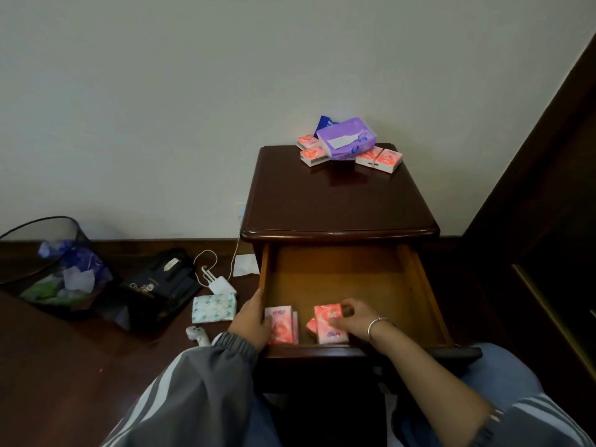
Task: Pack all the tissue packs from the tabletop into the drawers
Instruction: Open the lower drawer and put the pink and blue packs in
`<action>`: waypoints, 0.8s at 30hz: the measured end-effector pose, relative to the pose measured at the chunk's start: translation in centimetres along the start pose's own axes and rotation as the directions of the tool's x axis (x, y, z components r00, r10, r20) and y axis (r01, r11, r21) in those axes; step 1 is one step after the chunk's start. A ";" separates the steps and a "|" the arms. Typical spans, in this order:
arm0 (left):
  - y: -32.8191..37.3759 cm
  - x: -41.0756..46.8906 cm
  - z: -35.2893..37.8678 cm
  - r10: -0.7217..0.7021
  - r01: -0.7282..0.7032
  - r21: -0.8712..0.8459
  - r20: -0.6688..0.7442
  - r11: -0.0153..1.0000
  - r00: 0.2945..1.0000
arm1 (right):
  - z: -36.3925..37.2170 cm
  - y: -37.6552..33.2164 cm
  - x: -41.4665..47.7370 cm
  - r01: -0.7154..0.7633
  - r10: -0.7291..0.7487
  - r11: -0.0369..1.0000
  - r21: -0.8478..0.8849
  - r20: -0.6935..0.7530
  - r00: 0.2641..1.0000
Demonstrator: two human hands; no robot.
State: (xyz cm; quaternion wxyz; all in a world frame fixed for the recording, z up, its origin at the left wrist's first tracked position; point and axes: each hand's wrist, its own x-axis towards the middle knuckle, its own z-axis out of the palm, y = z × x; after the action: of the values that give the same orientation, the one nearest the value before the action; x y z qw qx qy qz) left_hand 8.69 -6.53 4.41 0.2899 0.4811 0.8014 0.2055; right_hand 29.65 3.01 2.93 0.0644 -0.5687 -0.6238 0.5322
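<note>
Both hands reach into the open drawer [335,275] of the dark wooden desk [338,201]. Left hand [251,321] lies curled over the drawer's left wall, fingers loosely bent and resting on a glossy pink tissue pack [280,324] at the front left corner; whether it grips the pack cannot be told. Right hand [354,321], a thin metal bracelet [375,325] at its wrist, pinches the top and side of a second pink pack [329,322] lying near the drawer's front edge, fingers closed around it. The drawer floor is bare orange-brown wood, matte and flat. On the polished top, at the back edge, a soft purple tissue bag [346,138] sits on several small pink packs [314,154], with two more [380,160] toward the back right corner and a dark blue packet [325,122] behind. On the floor to the left lie a green-patterned pack [214,308], a white charger [221,283] and a mesh bin [54,269].
</note>
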 end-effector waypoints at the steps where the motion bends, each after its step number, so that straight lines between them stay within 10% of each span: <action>1: 0.0 0.0 0.1 -0.007 0.007 -0.002 -0.015 1.000 1.000 | 0.1 0.0 -0.1 0.003 -0.004 1.000 0.018 0.019 1.000; 14: -0.2 0.2 0.4 0.002 -0.002 -0.008 -0.048 1.000 0.999 | 2.8 -1.3 -0.6 0.164 -0.131 0.952 -0.258 0.142 0.981; 19: -0.1 0.7 -0.1 -0.025 0.024 -0.041 -0.029 0.999 0.999 | 1.0 -1.9 -1.4 0.248 -0.273 0.936 -0.249 -0.072 0.959; 24: 1.5 2.4 -3.5 0.052 -0.058 -0.033 -0.171 0.998 0.984 | -8.0 -3.8 -0.7 0.403 -0.546 0.832 -0.382 -0.429 0.720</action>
State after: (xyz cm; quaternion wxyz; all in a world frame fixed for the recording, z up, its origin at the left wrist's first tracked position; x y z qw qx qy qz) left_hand 6.42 -3.95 7.32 0.2237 0.4781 0.8057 0.2688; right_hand 32.94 7.94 9.48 0.2905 -0.5134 -0.7723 0.2358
